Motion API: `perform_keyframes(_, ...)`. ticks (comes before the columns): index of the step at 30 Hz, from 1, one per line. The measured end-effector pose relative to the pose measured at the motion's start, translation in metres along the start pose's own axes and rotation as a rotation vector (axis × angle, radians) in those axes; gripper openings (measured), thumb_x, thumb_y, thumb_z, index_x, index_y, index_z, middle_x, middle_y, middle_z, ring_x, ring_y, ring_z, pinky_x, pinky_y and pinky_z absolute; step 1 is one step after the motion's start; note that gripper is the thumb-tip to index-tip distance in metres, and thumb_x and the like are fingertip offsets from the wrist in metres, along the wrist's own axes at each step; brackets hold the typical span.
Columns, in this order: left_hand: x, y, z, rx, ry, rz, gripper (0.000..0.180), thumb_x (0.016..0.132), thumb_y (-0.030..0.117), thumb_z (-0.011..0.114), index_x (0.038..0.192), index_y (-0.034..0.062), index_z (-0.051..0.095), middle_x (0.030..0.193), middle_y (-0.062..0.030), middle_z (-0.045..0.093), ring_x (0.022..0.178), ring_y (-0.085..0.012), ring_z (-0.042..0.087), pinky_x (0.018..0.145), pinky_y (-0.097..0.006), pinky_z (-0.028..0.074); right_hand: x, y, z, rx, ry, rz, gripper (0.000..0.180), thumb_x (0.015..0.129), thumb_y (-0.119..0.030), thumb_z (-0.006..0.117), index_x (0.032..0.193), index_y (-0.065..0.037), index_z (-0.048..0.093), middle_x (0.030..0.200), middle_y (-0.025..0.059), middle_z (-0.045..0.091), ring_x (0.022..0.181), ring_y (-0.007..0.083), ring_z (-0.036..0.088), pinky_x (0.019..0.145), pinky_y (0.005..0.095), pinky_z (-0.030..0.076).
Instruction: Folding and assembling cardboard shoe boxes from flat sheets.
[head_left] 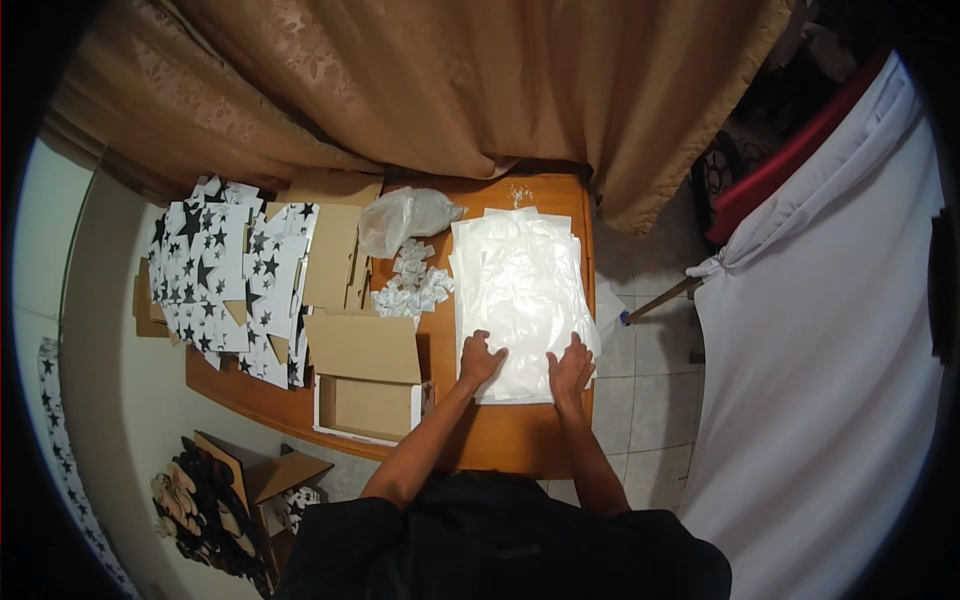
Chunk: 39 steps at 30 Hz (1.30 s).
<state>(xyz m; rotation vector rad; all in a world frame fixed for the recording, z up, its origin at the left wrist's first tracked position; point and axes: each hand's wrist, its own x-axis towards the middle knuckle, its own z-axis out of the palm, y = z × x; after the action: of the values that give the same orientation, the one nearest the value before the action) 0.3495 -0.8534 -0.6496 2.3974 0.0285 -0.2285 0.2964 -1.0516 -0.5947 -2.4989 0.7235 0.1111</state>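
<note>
A stack of thin white, glossy sheets (520, 270) lies at the right end of the wooden table; whether they are paper or plastic I cannot tell. On its near left part rests my left hand (482, 360), thumb held apart from the fingers. My right hand (570, 372) lies on the near right edge, fingers stretched forward and thumb apart. Neither hand has lifted a sheet. Left of the stack, close to my left forearm, an open cardboard box (367, 405) stands with its lid raised and a bare brown inside.
Small white packets (412, 290) and a clear plastic bag (405, 220) lie beyond the box. Star-patterned boxes (205, 270) pile up at the left of the table (515, 445). Shoes (205, 510) sit low at left. Curtains (420, 80) hang behind; white cloth (820, 350) hangs right.
</note>
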Motion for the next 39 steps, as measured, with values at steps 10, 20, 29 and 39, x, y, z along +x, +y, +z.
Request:
perform_keyframes(10,-0.001,0.028,-0.049,-0.318,-0.048,-0.257,0.037,0.075,0.005,0.073,0.111,0.0002,0.065,0.084,-0.0086,0.067,0.077,-0.0179,0.064,0.074,-0.032,0.054,-0.009,-0.015,-0.007,-0.006,0.005,-0.118,0.064,0.086,-0.035,0.075,0.137,-0.005,0.053,0.122,0.0139,0.056,0.114,0.0339,0.052,0.098,0.0483,0.042)
perform_keyframes(20,-0.048,0.063,-0.132,-0.743,0.083,-0.089,0.014,0.087,0.006,0.071,0.098,0.0015,0.064,0.092,-0.0064,0.068,0.083,-0.0143,0.065,0.076,-0.030,0.053,-0.075,-0.015,-0.049,0.458,-0.420,0.178,0.060,0.095,-0.052,0.064,0.113,0.004,0.057,0.097,0.0200,0.065,0.101,0.0302,0.060,0.079,0.0443,0.049)
perform_keyframes(29,-0.110,0.015,-0.215,-1.298,-0.057,-0.182,0.017,0.091,-0.005,0.068,0.092,0.0058,0.055,0.094,-0.0065,0.068,0.077,-0.0094,0.065,0.065,-0.021,0.053,-0.151,-0.127,-0.035,1.547,-0.453,0.288,0.047,0.095,-0.017,0.071,0.134,-0.003,0.048,0.130,0.0199,0.053,0.114,0.0268,0.060,0.085,0.0360,0.058)
perform_keyframes(39,-0.141,-0.134,-0.333,-1.671,-0.265,-0.138,0.091,0.090,0.075,0.049,0.155,0.0148,0.029,0.153,-0.0128,0.040,0.138,-0.0333,0.042,0.104,-0.058,0.043,-0.181,-0.186,-0.011,1.162,-0.282,-0.294,0.051,0.083,0.004,0.073,0.129,-0.008,0.055,0.122,0.0087,0.059,0.116,0.0182,0.057,0.094,0.0285,0.050)
